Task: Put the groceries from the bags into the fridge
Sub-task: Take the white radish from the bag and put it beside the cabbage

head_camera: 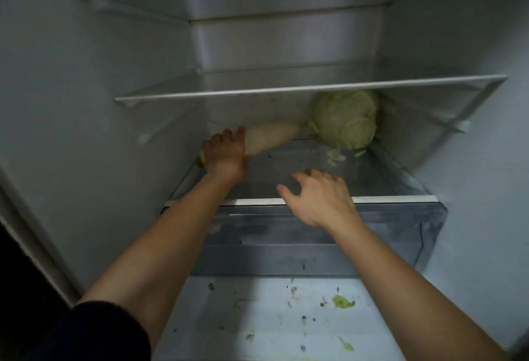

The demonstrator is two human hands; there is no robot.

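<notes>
Pale white radish (pixel 272 138) lies on fridge's lowest glass shelf (pixel 300 160), tip near cabbage (pixel 345 120) at shelf's back right. Left hand (pixel 224 154) wraps its near end. Right hand (pixel 317 196) hovers spread wide w/ nothing in it above shelf's front edge. Best to slide radish back, parallel to rear wall, w/o nudging cabbage.

Green smear (pixel 343 302): I see it low on the white ledge (pixel 257 317), well below and right of the left hand (pixel 224 154) and its grip.
Pale leaf scrap (pixel 347 345): lower again, near the bottom edge.
Dark specks (pixel 303 317): scattered over that ledge, well apart from the grip.
Loose leaf bits (pixel 335 156): level with the grip, off to its right.
Small dark crumbs (pixel 270 156): just right of the grip.
Dark strip (pixel 11 274): far left, below the grip; I can't tell what it is.
</notes>
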